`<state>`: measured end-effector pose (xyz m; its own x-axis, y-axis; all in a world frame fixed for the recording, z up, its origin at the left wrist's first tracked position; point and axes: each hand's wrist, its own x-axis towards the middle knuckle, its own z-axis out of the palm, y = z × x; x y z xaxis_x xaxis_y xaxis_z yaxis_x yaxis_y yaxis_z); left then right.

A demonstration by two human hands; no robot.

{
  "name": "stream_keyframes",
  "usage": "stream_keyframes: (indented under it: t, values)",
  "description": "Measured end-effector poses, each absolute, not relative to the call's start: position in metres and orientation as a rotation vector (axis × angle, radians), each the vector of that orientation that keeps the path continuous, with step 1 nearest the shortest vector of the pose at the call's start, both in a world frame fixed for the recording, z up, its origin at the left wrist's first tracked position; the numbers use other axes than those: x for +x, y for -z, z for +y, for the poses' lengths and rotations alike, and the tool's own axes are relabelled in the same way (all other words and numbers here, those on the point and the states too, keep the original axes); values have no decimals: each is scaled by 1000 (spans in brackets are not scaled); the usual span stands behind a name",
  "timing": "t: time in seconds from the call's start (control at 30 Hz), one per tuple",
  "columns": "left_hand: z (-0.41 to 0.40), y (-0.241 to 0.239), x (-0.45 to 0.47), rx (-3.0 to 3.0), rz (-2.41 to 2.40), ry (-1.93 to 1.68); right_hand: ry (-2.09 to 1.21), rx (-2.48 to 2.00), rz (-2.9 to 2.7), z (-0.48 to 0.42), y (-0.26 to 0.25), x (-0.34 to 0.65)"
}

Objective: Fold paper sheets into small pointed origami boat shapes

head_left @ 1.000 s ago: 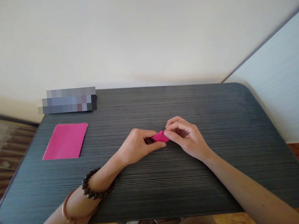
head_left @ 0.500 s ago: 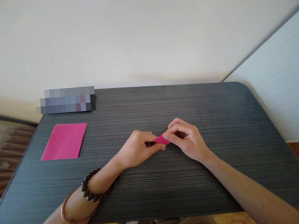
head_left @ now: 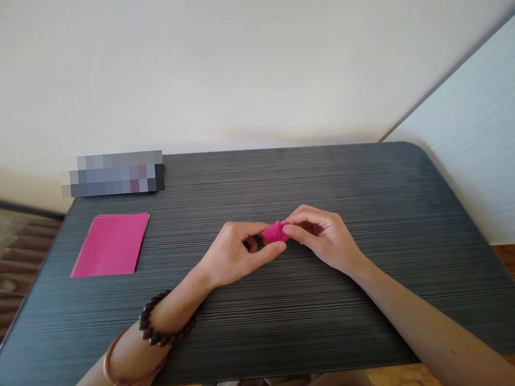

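A small piece of folded pink paper (head_left: 274, 233) is held between both hands, just above the table. My right hand (head_left: 327, 235) pinches its right end between thumb and fingers. My left hand (head_left: 233, 254) is at its left end, with the index finger along the far side and the thumb stretched beneath the near edge. A pointed flap stands up on the folded piece. The undersides of the fingers are hidden.
A stack of square pink paper sheets (head_left: 110, 245) lies on the left of the dark, grained table (head_left: 268, 335). Behind it, a blurred-out object (head_left: 113, 176) sits at the far left corner. A pale wall (head_left: 247, 63) rises behind the table.
The left thumb has come away from the near face of the folded paper. More of the pink piece shows now, with a pointed flap raised. Both hands stay in nearly the same place.
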<state>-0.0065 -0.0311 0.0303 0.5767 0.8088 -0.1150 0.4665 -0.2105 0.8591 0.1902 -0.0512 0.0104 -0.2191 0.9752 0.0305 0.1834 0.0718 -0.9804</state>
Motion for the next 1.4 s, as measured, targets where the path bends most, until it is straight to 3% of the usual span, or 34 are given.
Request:
stream_keyframes:
  t: [0.17, 0.57, 0.97, 1.4]
  values:
    - [-32, -27, -8, 1955, 1062, -616, -1188, -1216, -1600, -52, -10, 189]
    - [-29, -15, -10, 1994, 1027, -736, -722, -1130, -1967, -51, -4, 190]
    - [-19, -10, -18, 1460, 1129, -904, -754, -1333, -1768, -45, -1, 206]
    - [-14, -9, -28, 1418, 852, -929, -807, -1300, -1688, -39, 1, 213]
